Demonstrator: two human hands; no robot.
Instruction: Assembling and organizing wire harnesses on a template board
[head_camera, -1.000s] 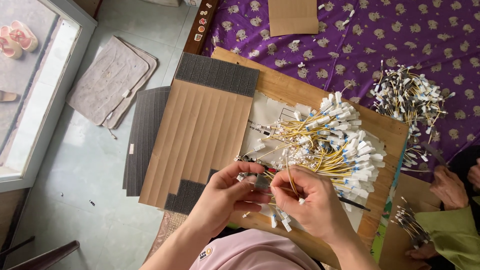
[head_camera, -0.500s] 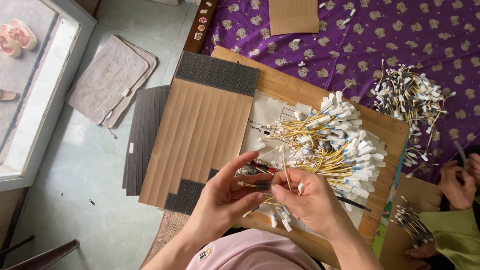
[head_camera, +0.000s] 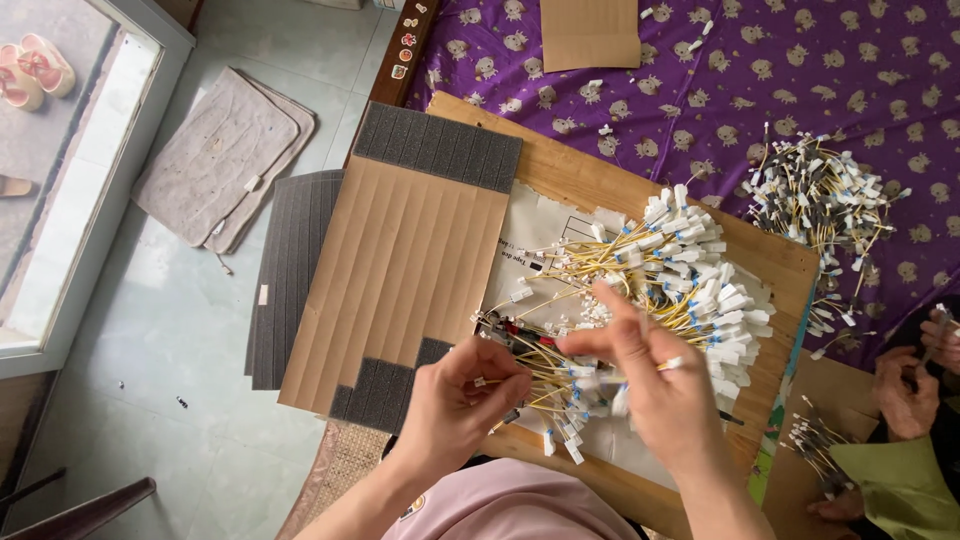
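1. The yellow cables (head_camera: 560, 375) with white end plugs are what you are working on. A small bunch runs between your two hands, over the near edge of the wooden board (head_camera: 560, 180) that serves as your desk top.
2. Your left hand (head_camera: 462, 392) is clenched on the left ends of that bunch, fingers curled tight around them, just right of the corrugated cardboard sheet (head_camera: 405, 275).
3. Your right hand (head_camera: 655, 385) grasps the same bunch further right, with one cable pinched between thumb and finger; a white plug sticks out beside the thumb.
4. Just beyond your hands lies the large heap of cables (head_camera: 675, 270), tangled, resting on a white printed paper (head_camera: 535, 235) on the board. It looks unsorted, and judging by its bulk most of the work is still ahead.
5. Only the few cables in your grip appear gathered so far. I cannot tell how many, as your fingers cover them.
6. To the far right, on the purple patterned cloth (head_camera: 800, 70), sits a second heap of cables (head_camera: 825, 195), well apart from yours.
7. At the near right, another person's hands (head_camera: 915, 385) and a green sleeve (head_camera: 900, 480) are busy beside a small bundle (head_camera: 815, 445).
8. Dark foam strips (head_camera: 440, 145) show from under the cardboard at its far and near ends, and another foam sheet (head_camera: 290, 270) lies to the left on the floor.
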